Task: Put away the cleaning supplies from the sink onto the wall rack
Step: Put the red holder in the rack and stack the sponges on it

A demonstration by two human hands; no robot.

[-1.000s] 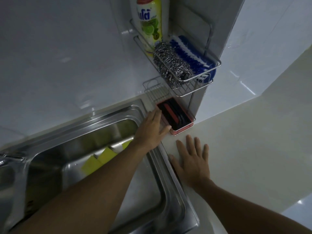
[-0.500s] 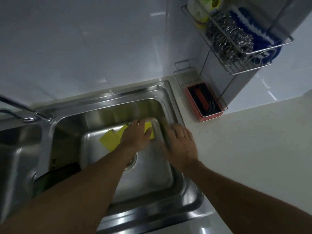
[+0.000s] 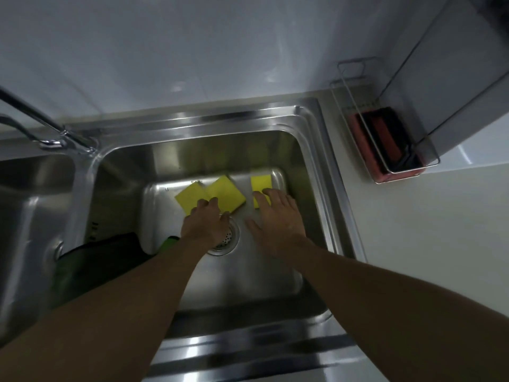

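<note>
Both forearms cross the near rim of the sink (image 3: 248, 343). Bare steel separates the hands. Left hand (image 3: 205, 223): fingers bent onto the near edge of two overlapping sponges (image 3: 225, 193); grip cannot be determined. Right hand (image 3: 275, 219): fingers spread, released, tips on the single sponge (image 3: 261, 183) near the right wall. Rack (image 3: 355, 133): beyond the far-right corner.

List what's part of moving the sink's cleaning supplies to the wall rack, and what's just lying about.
Job:
left sponge, middle sponge, right sponge
left hand, right hand, both at the sponges
wall rack's red tray
dark green item in the basin, possibly

Lying about:
faucet
drain strainer
second basin
</note>
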